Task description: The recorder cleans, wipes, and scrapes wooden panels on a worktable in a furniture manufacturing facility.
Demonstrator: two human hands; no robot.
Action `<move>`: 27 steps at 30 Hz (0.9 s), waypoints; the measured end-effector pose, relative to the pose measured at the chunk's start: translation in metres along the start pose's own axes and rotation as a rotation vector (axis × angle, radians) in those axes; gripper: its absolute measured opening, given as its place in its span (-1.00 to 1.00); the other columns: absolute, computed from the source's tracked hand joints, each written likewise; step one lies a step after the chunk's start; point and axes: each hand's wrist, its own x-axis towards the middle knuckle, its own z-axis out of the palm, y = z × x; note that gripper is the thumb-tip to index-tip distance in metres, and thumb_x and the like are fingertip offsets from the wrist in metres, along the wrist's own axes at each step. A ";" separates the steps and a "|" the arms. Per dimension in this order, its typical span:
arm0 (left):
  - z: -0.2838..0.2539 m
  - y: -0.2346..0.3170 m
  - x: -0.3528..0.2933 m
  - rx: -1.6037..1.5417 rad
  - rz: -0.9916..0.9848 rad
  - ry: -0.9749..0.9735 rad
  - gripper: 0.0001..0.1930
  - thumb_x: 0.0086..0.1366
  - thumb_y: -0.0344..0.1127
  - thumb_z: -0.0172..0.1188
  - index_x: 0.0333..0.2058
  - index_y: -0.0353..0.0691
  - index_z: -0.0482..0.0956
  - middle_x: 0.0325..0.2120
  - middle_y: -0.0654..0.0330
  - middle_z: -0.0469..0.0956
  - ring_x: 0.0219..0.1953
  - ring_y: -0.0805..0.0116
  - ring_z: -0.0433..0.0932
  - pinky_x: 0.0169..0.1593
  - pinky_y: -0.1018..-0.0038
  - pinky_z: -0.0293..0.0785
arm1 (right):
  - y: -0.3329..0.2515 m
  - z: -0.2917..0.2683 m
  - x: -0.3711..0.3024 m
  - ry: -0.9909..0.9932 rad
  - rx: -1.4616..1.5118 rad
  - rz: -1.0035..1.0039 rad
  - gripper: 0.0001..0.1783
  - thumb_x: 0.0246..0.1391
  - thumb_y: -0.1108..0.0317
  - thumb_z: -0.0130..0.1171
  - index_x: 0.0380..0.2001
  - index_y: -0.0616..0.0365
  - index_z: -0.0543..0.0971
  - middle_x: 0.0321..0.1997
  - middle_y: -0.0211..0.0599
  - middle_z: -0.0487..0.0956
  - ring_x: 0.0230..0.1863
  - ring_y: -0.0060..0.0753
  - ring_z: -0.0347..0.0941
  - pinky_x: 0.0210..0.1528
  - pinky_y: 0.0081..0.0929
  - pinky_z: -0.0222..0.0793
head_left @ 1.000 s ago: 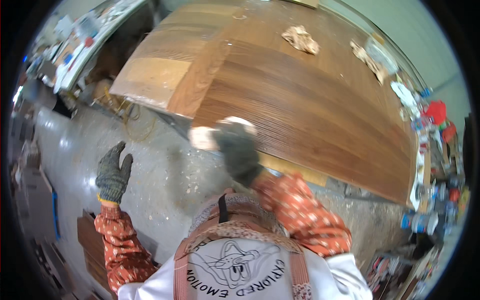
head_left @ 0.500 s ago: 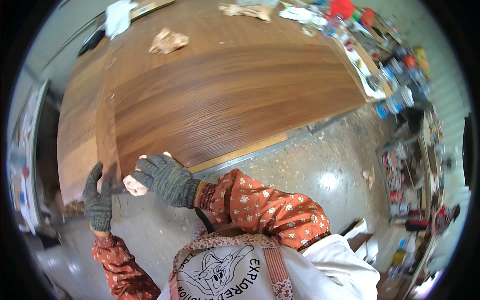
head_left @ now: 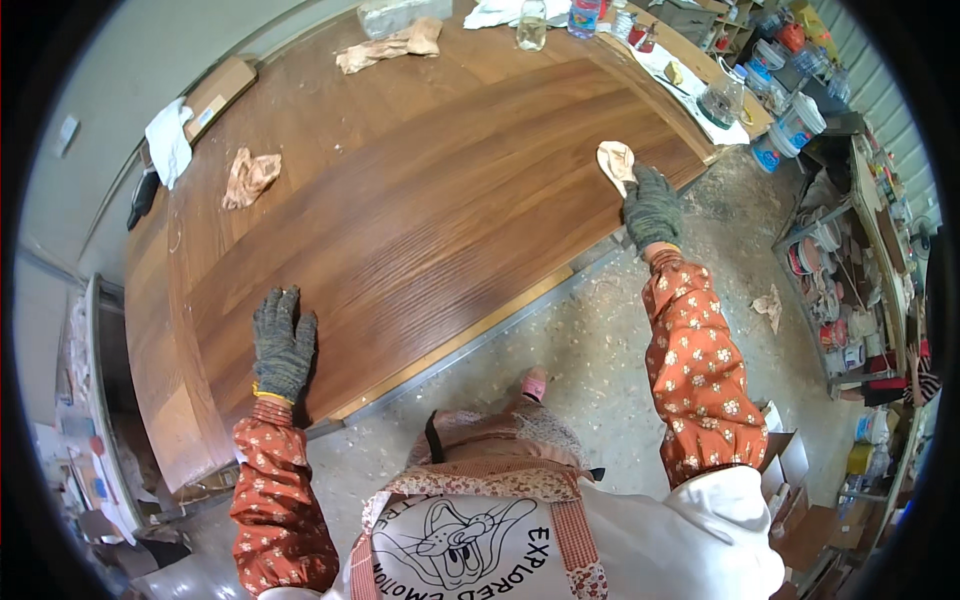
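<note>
A brown wood-grain board (head_left: 430,210) lies on the larger wooden tabletop (head_left: 330,110). My right hand (head_left: 653,208), in a dark grey-green knit glove, is closed on a cream cloth (head_left: 615,162) near the board's right end. The bunched cloth sticks out past the fingers and rests on the surface. Toward the board's near left corner, my left hand (head_left: 283,343) lies flat with its fingers apart, in a matching glove and holding nothing. Both forearms wear orange flowered sleeves.
Crumpled tan cloths (head_left: 250,178) and a white cloth (head_left: 169,142) lie farther back. A glass jug (head_left: 722,98) and a clear bottle (head_left: 531,26) stand at the far side. Plastic buckets (head_left: 800,122) and a cluttered shelf (head_left: 825,290) are on the right.
My right hand has swept with the cloth from the board's near left corner to its right end. My left hand has come from beside the left edge onto the board.
</note>
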 end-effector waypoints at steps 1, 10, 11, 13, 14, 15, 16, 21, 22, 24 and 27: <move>0.006 0.005 0.006 0.060 -0.021 -0.047 -0.51 0.29 -0.17 0.12 0.17 -0.19 0.37 0.15 -0.15 0.33 0.21 -0.14 0.26 0.30 0.04 0.09 | -0.003 -0.009 0.003 0.101 -0.048 0.039 -0.73 -0.05 0.40 0.09 -0.21 0.12 0.53 -0.21 -0.02 0.54 -0.15 0.11 0.44 -0.09 -0.11 0.35; 0.056 0.073 0.092 0.178 0.073 -0.085 -0.49 0.36 -0.15 0.03 0.22 -0.22 0.29 0.22 -0.14 0.25 0.28 -0.14 0.17 0.36 0.02 -0.07 | -0.126 0.004 -0.057 -0.022 0.339 -0.535 -0.70 0.08 0.25 -0.03 -0.11 -0.03 0.50 -0.04 -0.26 0.46 0.07 -0.11 0.33 0.16 0.04 0.18; 0.058 0.072 0.094 0.150 0.084 -0.092 -0.49 0.37 -0.16 0.01 0.23 -0.23 0.28 0.23 -0.13 0.25 0.29 -0.12 0.16 0.37 0.03 -0.09 | -0.094 0.007 -0.038 -0.019 0.369 -0.427 -0.75 0.07 0.24 0.01 -0.18 -0.02 0.52 -0.12 -0.26 0.51 0.00 -0.15 0.38 0.09 -0.02 0.24; 0.060 0.073 0.098 0.153 0.086 -0.099 -0.50 0.38 -0.17 0.00 0.24 -0.23 0.27 0.23 -0.13 0.25 0.30 -0.11 0.15 0.38 0.04 -0.10 | -0.015 -0.009 0.014 -0.031 0.309 -0.292 -0.85 0.07 0.27 0.05 -0.32 0.05 0.53 -0.22 -0.24 0.55 -0.13 -0.13 0.44 -0.03 -0.15 0.31; 0.058 0.079 0.101 0.157 0.089 -0.099 -0.50 0.38 -0.19 0.00 0.24 -0.23 0.27 0.23 -0.13 0.25 0.30 -0.10 0.15 0.38 0.05 -0.10 | 0.042 0.017 0.026 -0.052 0.245 -0.180 -0.80 0.10 0.26 0.06 -0.27 0.12 0.54 -0.24 -0.18 0.55 -0.16 -0.09 0.44 -0.05 -0.20 0.32; 0.052 0.078 0.098 0.168 0.074 -0.120 -0.50 0.39 -0.21 -0.02 0.26 -0.23 0.25 0.24 -0.13 0.24 0.31 -0.10 0.14 0.38 0.05 -0.10 | 0.062 -0.010 0.044 -0.021 0.241 -0.049 -0.74 0.12 0.20 0.07 -0.23 0.14 0.55 -0.24 -0.16 0.55 -0.17 -0.07 0.44 -0.08 -0.18 0.32; 0.053 0.082 0.102 0.167 0.087 -0.112 -0.50 0.39 -0.21 -0.02 0.26 -0.23 0.25 0.24 -0.13 0.24 0.31 -0.10 0.14 0.38 0.05 -0.10 | 0.110 0.001 0.056 0.134 0.111 -0.065 -0.76 0.07 0.23 0.07 -0.22 0.07 0.56 -0.23 -0.16 0.54 -0.15 -0.11 0.44 -0.08 -0.14 0.31; 0.054 0.072 0.096 0.242 0.051 -0.169 -0.47 0.40 -0.20 -0.03 0.28 -0.25 0.21 0.28 -0.13 0.18 0.33 -0.09 0.11 0.39 0.06 -0.15 | 0.033 -0.006 0.077 -0.431 -0.183 -0.093 -0.72 -0.04 0.23 0.12 -0.20 -0.01 0.57 -0.16 -0.21 0.46 -0.09 -0.24 0.39 -0.06 -0.22 0.25; 0.053 0.077 0.098 0.240 0.057 -0.165 -0.47 0.40 -0.20 -0.03 0.28 -0.25 0.21 0.28 -0.13 0.18 0.33 -0.09 0.11 0.39 0.06 -0.15 | 0.007 0.001 0.058 -0.165 -0.011 -0.282 -0.71 -0.02 0.24 0.10 -0.18 0.01 0.56 -0.12 -0.21 0.44 -0.04 -0.19 0.37 0.02 -0.11 0.23; 0.051 0.084 0.104 0.233 0.021 -0.200 -0.46 0.40 -0.20 -0.04 0.29 -0.26 0.18 0.29 -0.13 0.15 0.34 -0.09 0.09 0.40 0.06 -0.17 | -0.061 -0.002 0.034 -0.242 0.350 -0.573 -0.69 0.05 0.21 0.03 -0.17 0.06 0.56 -0.06 -0.20 0.50 0.11 -0.12 0.34 0.12 0.03 0.19; 0.048 0.075 0.099 0.265 0.049 -0.183 -0.46 0.40 -0.19 -0.05 0.29 -0.26 0.18 0.29 -0.14 0.15 0.35 -0.08 0.07 0.40 0.06 -0.19 | -0.096 0.021 0.026 -0.006 0.503 -0.647 -0.68 0.06 0.17 0.02 -0.17 0.05 0.57 -0.10 -0.17 0.52 0.08 -0.12 0.39 0.08 -0.08 0.26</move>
